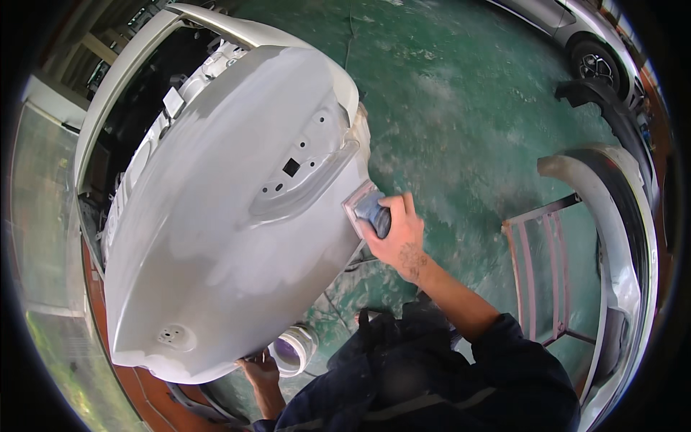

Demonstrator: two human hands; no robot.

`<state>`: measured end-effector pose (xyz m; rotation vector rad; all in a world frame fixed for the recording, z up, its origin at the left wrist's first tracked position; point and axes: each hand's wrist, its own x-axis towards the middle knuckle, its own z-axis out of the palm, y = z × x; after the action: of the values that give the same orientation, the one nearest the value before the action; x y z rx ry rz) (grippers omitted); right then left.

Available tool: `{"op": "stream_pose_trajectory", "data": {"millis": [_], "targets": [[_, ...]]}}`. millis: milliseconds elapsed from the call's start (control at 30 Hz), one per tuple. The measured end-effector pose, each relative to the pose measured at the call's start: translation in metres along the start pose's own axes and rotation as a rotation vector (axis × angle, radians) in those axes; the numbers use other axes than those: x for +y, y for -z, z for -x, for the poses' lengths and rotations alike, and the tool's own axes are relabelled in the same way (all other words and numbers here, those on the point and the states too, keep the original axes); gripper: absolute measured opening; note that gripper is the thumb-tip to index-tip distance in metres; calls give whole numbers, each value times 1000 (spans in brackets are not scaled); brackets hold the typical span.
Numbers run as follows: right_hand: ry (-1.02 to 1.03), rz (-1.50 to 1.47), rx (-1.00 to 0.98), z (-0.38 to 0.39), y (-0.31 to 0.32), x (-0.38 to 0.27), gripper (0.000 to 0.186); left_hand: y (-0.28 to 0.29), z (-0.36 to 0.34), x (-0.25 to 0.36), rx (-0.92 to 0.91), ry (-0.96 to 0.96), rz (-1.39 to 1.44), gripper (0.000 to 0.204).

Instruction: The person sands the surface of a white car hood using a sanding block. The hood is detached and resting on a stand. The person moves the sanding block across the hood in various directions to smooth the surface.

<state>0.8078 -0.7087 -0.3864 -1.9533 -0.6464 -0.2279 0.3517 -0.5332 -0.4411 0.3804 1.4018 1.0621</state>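
Observation:
A large car body panel (pixel 237 237), white with cloudy grey patches, fills the left half of the head view. Holes and a long recess (pixel 306 189) lie near its right edge. My right hand (pixel 403 236) grips a blue and dark sander (pixel 376 214) with a square pad, its fingers wrapped over the top. That pad rests at the panel's right edge, below the recess. Down at the panel's near edge is my left hand (pixel 260 369), closed beside a small dark patch. The panel and that dark patch partly hide its fingers, so its hold is unclear.
A white bucket (pixel 296 350) stands on the green floor (pixel 453 129) next to my left hand. To the right, a bumper (pixel 617 237) sits by a metal frame stand (pixel 536 277). A dark curved part (pixel 612 108) lies near a silver car (pixel 576 32).

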Motion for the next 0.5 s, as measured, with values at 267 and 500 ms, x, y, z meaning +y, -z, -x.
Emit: {"op": "stream_pose_trajectory", "data": {"millis": [267, 500], "targets": [[-54, 85, -146, -82, 16, -14, 48, 8, -9, -4, 1, 27, 49, 67], [-98, 50, -155, -37, 16, -12, 47, 21, -21, -7, -21, 66, 59, 70]]}}
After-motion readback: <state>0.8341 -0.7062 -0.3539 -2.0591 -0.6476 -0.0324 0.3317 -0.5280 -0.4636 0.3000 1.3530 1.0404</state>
